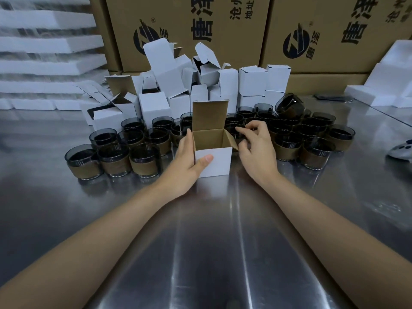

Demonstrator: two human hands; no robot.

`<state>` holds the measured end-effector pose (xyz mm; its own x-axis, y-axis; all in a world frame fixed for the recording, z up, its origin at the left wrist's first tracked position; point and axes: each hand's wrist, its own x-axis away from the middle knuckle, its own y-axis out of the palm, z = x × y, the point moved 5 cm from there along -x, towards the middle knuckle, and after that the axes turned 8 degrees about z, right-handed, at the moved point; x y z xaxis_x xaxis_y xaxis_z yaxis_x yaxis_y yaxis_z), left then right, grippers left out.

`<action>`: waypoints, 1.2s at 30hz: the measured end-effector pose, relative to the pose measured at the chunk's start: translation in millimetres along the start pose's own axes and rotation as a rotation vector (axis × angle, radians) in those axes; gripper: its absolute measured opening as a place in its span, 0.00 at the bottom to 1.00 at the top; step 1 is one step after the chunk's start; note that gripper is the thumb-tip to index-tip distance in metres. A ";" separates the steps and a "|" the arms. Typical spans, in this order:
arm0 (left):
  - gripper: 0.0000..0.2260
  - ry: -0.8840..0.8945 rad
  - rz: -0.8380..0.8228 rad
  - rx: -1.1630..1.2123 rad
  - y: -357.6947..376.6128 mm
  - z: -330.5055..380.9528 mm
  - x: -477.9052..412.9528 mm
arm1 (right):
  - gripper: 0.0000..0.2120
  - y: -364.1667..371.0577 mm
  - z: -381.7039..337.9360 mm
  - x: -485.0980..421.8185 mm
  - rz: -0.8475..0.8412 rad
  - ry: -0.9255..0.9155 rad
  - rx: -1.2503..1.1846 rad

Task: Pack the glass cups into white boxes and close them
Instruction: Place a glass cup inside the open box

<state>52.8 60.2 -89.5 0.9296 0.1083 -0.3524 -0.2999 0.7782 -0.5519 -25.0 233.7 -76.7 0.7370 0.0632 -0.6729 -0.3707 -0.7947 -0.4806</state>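
Head view is filled mostly by a steel counter, brushed and reflective, with light streaks running from near to far. Behind it, at the far edge, large brown cartons printed with black logos and characters are stacked as a wall. At far left, white foam slabs are piled in layers; more foam pieces are seen at far right. A heap of white boxes is gathered in front of the cartons, some shut, some with flaps raised. Nearer, dark glass cups with brown sleeves are spread in a band across the counter, upright except for one tipped cup at far right of the group. One open white box is stood at centre, lid flap upright and nothing visible inside. It is clasped at its left side by the left hand, thumb pressed on the front face. The right hand is held just beside the right flap, fingers loosely curled and apart; contact cannot be told.
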 end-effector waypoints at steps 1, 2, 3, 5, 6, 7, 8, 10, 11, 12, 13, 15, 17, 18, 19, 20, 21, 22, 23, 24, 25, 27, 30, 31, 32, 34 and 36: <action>0.36 0.008 -0.005 0.000 -2.5 -0.9 -0.8 | 0.18 0.9 2.4 0.3 -0.034 0.001 0.033; 0.36 0.013 -0.009 0.000 -5.0 -1.5 -1.2 | 0.19 1.3 4.0 0.7 -0.067 -0.007 0.072; 0.36 0.016 -0.008 0.001 -7.0 -1.8 -1.0 | 0.19 1.5 4.7 1.2 -0.095 -0.021 0.117; 0.36 0.023 0.005 0.010 -9.6 -2.4 -0.4 | 0.20 0.8 5.3 1.8 -0.125 -0.035 0.163; 0.36 0.026 0.014 0.018 -10.3 -2.4 0.5 | 0.19 0.0 5.4 2.5 -0.128 -0.024 0.154; 0.35 0.026 0.024 0.026 -10.9 -2.3 1.5 | 0.18 -1.4 5.6 3.5 -0.122 -0.006 0.128; 0.33 0.024 0.033 0.037 -11.3 -2.4 2.3 | 0.16 -3.6 5.8 5.1 -0.107 0.011 0.101; 0.32 0.014 0.043 0.060 -12.0 -2.9 2.9 | 0.10 -10.4 6.4 7.6 -0.059 0.028 0.076; 0.32 0.007 0.044 0.065 -12.3 -3.2 2.9 | 0.07 -14.3 6.9 8.5 -0.041 0.032 0.071; 0.33 0.001 0.043 0.064 -12.3 -3.6 2.6 | 0.06 -17.8 7.7 9.2 -0.032 0.038 0.056; 0.33 -0.001 0.045 0.059 -12.4 -4.1 2.1 | 0.05 -20.7 8.9 9.8 -0.033 0.050 0.021; 0.33 -0.001 0.050 0.049 -12.6 -5.0 0.9 | 0.07 -22.8 10.6 10.5 -0.085 0.071 -0.078; 0.33 -0.004 0.052 0.053 -12.2 -6.0 0.5 | 0.12 -19.7 11.0 11.4 -0.177 0.059 -0.104; 0.33 -0.005 0.053 0.056 -11.9 -6.5 0.6 | 0.12 -17.5 11.9 11.4 -0.208 0.055 -0.101; 0.33 -0.005 0.054 0.058 -11.9 -7.1 0.6 | 0.11 -16.0 13.1 10.5 -0.217 0.063 -0.112; 0.32 -0.001 0.056 0.061 -12.1 -7.6 0.4 | 0.09 -15.5 14.3 9.4 -0.209 0.083 -0.137; 0.32 0.002 0.057 0.062 -12.2 -8.0 0.2 | 0.07 -16.1 15.2 8.2 -0.193 0.106 -0.169; 0.33 0.001 0.056 0.061 -12.2 -8.4 -0.1 | 0.06 -17.5 16.1 7.0 -0.171 0.126 -0.202; 0.34 -0.004 0.053 0.060 -12.1 -9.0 -0.2 | 0.06 -19.4 17.0 5.9 -0.148 0.143 -0.240; 0.34 -0.007 0.051 0.061 -11.8 -9.5 -0.4 | 0.06 -21.5 17.9 4.9 -0.126 0.168 -0.293; 0.34 -0.006 0.051 0.062 -11.8 -9.8 -0.4 | 0.06 -23.5 18.8 4.3 -0.103 0.209 -0.376; 0.34 -0.002 0.051 0.063 -11.7 -9.4 -0.1 | 0.04 -27.1 18.6 3.5 -0.064 0.331 -0.634; 0.33 0.003 0.051 0.065 -11.8 -9.4 -0.8 | 0.06 -31.4 12.8 -0.2 -0.034 0.492 -0.958; 0.33 0.004 0.049 0.074 -11.5 -9.2 -1.2 | 0.06 -32.9 9.2 -1.8 -0.028 0.522 -1.035; 0.34 0.003 0.045 0.087 -11.0 -8.6 -1.5 | 0.07 -34.6 4.6 -2.9 -0.026 0.530 -1.088; 0.35 0.001 0.034 0.102 -9.6 -7.0 -1.4 | 0.06 -40.0 -7.2 -6.0 -0.007 0.464 -1.089; 0.37 0.014 0.029 0.092 -8.2 -6.2 -1.1 | 0.06 -48.1 -22.3 -9.7 0.023 0.335 -1.044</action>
<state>52.8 49.8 -89.3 0.9174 0.1236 -0.3784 -0.3053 0.8285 -0.4695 -1.7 257.8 -34.6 0.9109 -0.0004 -0.4127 0.1579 -0.9236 0.3494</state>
